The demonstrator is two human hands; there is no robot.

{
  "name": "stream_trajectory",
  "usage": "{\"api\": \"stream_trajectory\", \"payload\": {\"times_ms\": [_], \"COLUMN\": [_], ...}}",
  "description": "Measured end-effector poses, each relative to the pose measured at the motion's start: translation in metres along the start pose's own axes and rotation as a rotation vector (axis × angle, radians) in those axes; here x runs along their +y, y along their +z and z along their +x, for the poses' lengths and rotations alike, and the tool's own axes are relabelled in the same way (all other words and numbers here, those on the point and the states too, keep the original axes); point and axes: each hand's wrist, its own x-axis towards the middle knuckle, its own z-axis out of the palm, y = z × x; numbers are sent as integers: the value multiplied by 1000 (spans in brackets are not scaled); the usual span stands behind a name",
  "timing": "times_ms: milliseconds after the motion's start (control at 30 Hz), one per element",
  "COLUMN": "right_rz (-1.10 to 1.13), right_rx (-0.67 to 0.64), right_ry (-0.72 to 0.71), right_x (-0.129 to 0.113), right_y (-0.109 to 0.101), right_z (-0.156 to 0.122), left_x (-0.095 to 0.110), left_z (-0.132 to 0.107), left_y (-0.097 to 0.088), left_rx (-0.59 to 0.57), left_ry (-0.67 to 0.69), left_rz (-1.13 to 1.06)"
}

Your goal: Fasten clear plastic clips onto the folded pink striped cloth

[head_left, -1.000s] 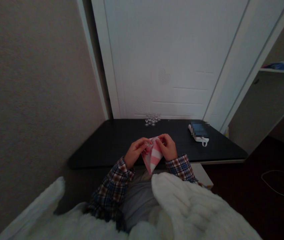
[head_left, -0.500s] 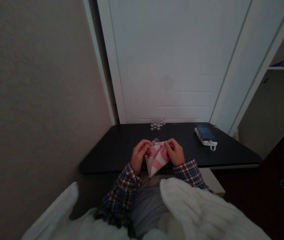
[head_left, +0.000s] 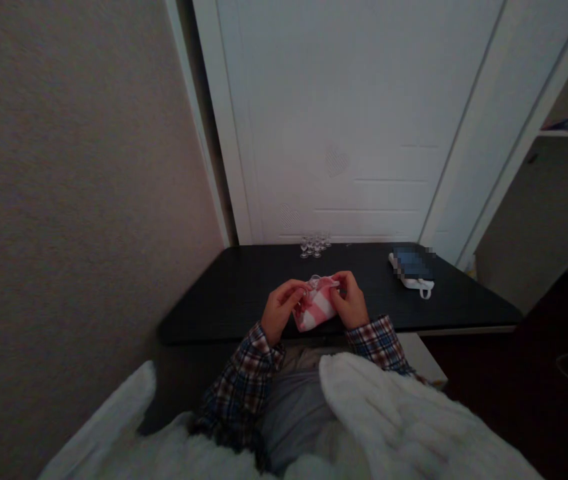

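Your fingers (head_left: 298,291) on both sides are curled in and pinching a pink-and-white striped cloth (head_left: 315,309), which is bunched between them; a small clear glass (head_left: 314,280) shows at the top of the bundle, too dim and small to tell how it sits in the cloth. Your left hand (head_left: 281,310) grips the cloth's left side with the thumb on top, and your right hand (head_left: 353,300) grips the right side, knuckles turned toward the far wall; both wrists rise from plaid sleeves (head_left: 244,373) and meet just above the near edge of the black tabletop (head_left: 234,293). Half a second ago the cloth hung down from your fingers in a long point toward your lap; now it is gathered up into a short rounded wad, and your hands sit slightly closer together. The cloth lies fully inside your grip, touching both hands, above the tabletop rather than on it. At the far edge of the tabletop stands a cluster of tiny stemmed glasses (head_left: 314,244), well apart from your hands, and to the far right lies a phone on a white power bank (head_left: 413,268). A white fleece blanket (head_left: 404,413) covers your lap nearest you.
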Motion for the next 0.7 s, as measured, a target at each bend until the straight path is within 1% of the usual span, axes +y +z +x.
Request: {"api": "stream_trajectory", "payload": {"times_ms": [133,200,367,567,700], "right_rz": [26,37,22,0,12], "right_rx": [-17,-31,-35,-85,-65], "right_ry": [24,30,18,15,13], "right_x": [-5,-7,-5,-4,-2], "right_y": [-1,-1,-1,0,1], "right_z": [0,0,0,1,1], "left_x": [-3,-5,-8,-11,-10], "left_z": [2,3,4,6,6], "left_y": [1,1,0,-1,0], "left_rx": [-60,-64,-9,45,57], "left_ry": [-57,-79,-63,-60,-55], "left_rz": [39,57,77,102,86]}}
